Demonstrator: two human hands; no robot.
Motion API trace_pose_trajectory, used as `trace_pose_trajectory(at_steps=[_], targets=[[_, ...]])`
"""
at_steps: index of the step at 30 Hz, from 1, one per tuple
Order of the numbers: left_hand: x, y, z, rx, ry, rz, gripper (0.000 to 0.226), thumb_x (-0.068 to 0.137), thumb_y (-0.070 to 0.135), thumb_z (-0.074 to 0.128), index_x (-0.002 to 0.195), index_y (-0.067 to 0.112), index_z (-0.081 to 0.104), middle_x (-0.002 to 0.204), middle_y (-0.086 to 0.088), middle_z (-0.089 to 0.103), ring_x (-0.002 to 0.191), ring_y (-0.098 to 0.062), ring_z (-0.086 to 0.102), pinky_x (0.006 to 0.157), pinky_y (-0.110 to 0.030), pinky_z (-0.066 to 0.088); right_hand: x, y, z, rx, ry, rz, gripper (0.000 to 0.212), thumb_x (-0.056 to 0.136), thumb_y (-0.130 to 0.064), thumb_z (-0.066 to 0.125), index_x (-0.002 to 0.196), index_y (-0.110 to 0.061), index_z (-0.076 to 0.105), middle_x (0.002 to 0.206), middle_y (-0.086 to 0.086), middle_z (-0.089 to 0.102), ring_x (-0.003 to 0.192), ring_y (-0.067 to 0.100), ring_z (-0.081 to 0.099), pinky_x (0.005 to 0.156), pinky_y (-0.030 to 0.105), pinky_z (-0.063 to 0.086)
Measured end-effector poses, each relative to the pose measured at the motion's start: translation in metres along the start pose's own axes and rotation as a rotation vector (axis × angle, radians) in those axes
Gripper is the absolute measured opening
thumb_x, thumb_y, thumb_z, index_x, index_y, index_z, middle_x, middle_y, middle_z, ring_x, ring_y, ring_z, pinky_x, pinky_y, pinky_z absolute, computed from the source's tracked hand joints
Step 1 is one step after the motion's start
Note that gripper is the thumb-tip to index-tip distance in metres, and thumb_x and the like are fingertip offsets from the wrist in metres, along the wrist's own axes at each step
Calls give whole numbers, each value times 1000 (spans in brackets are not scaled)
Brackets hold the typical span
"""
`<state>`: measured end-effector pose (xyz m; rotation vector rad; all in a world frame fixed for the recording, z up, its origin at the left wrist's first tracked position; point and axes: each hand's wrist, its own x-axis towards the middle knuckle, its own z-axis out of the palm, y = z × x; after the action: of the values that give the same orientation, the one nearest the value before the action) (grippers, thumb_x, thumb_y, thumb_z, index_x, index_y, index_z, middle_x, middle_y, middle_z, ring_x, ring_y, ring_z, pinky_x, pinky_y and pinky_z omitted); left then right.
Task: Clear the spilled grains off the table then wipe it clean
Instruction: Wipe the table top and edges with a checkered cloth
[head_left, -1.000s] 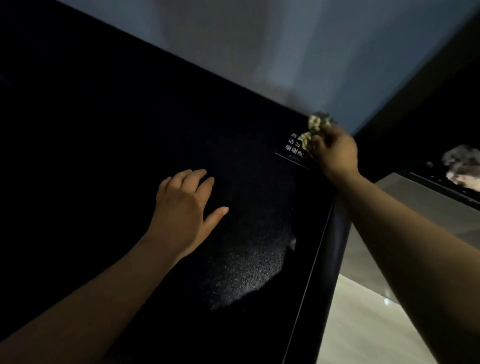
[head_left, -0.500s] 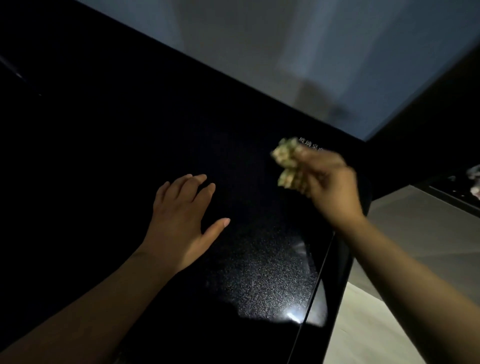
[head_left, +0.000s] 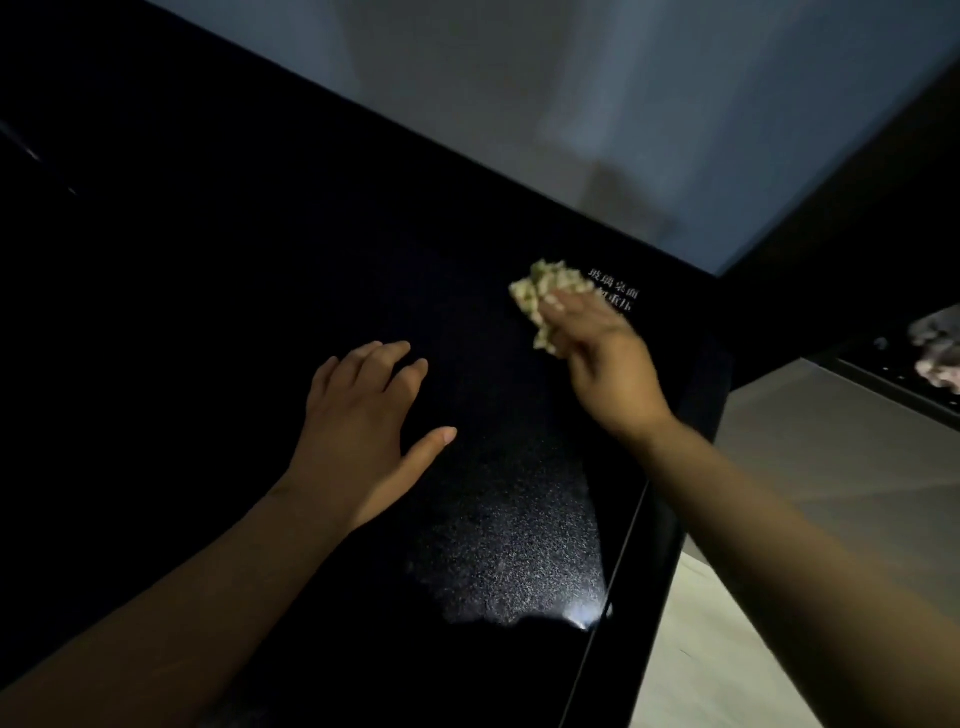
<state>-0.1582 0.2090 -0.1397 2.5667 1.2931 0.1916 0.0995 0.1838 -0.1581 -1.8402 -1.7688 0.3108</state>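
Note:
The black glossy table (head_left: 208, 312) fills most of the view. My right hand (head_left: 602, 364) presses a crumpled pale yellow-green cloth (head_left: 540, 296) flat against the tabletop near its far right corner, fingers laid over the cloth. My left hand (head_left: 363, 426) rests flat on the table with fingers straight and thumb spread, holding nothing. A patch of light on the surface (head_left: 519, 561) shows fine specks. No separate grains can be made out in the dark.
White printed characters (head_left: 615, 291) sit on the table by the cloth. The table's right edge (head_left: 649, 519) drops to a pale floor (head_left: 727, 649). A dark unit with a crumpled light object (head_left: 935, 353) stands at the far right. A grey wall (head_left: 571, 104) lies behind.
My right hand has drawn the cloth from the far right corner inward to the left across the table. My left hand has stayed flat in place.

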Motion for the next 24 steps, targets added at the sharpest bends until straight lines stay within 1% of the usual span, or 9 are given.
trace_pose_trajectory(at_steps=[2, 3, 5, 7, 11, 15, 18, 21, 24], targets=[[0, 1, -1, -3, -13, -10, 76, 80, 65, 35, 129, 11, 55, 138, -10, 48, 131, -31, 41, 104, -58, 35, -18, -15, -3, 37, -41, 21, 44, 85, 4, 53, 127, -10, 62, 137, 6, 55, 133, 15, 39, 116, 17, 18], [1, 1, -1, -4, -16, -13, 76, 80, 66, 35, 130, 12, 55, 139, -10, 47, 132, -31, 40, 105, -59, 34, -23, -20, -7, 56, -33, 42, 45, 85, 2, 52, 127, -10, 61, 137, 6, 55, 132, 16, 40, 114, 16, 19], [2, 2, -3, -1, -33, -19, 76, 81, 67, 38, 133, 12, 52, 142, -10, 44, 134, -30, 37, 107, -58, 31, -21, -17, -15, 53, 71, 105, 47, 85, -1, 50, 129, -10, 60, 138, 8, 55, 132, 23, 43, 112, 23, 24], [2, 2, -4, -2, -43, -24, 76, 81, 65, 41, 135, 13, 50, 144, -10, 42, 136, -29, 35, 109, -57, 29, -14, -8, -19, 6, 143, 186, 43, 90, -6, 55, 133, -10, 57, 142, 9, 50, 133, 27, 40, 112, 26, 23], [1, 2, -5, 6, -41, -12, 74, 82, 65, 40, 132, 12, 53, 141, -12, 46, 132, -32, 41, 106, -58, 34, -28, -11, 1, -88, 81, 212, 37, 94, -13, 58, 131, -12, 59, 142, 6, 51, 135, 31, 39, 113, 30, 23], [-4, 2, -10, -83, -61, -9, 67, 82, 53, 57, 133, 9, 53, 143, -11, 44, 135, -31, 37, 110, -54, 31, -72, -30, 7, -84, 60, 154, 38, 94, -20, 50, 130, -16, 61, 141, 1, 52, 133, 25, 44, 114, 36, 30], [-17, 3, -20, -164, -65, -22, 61, 86, 41, 64, 135, 10, 51, 145, -8, 41, 135, -26, 35, 113, -46, 30, -103, -53, 6, -5, 18, 153, 38, 91, -17, 53, 128, -19, 63, 139, -5, 53, 131, 20, 46, 114, 26, 28], [-30, -1, -27, -146, -37, 26, 55, 87, 40, 64, 132, 10, 55, 138, -7, 50, 133, -26, 40, 111, -48, 33, -107, -63, -1, 47, 47, 154, 45, 83, -4, 52, 125, -16, 64, 133, -6, 55, 126, 21, 48, 110, 16, 27], [-41, -8, -32, -107, -48, 59, 53, 87, 42, 62, 130, 12, 57, 135, -5, 54, 131, -24, 43, 110, -48, 34, -80, -47, -8, -29, 215, 300, 57, 76, 2, 46, 129, -10, 61, 138, 7, 54, 128, 28, 45, 113, 27, 27]])
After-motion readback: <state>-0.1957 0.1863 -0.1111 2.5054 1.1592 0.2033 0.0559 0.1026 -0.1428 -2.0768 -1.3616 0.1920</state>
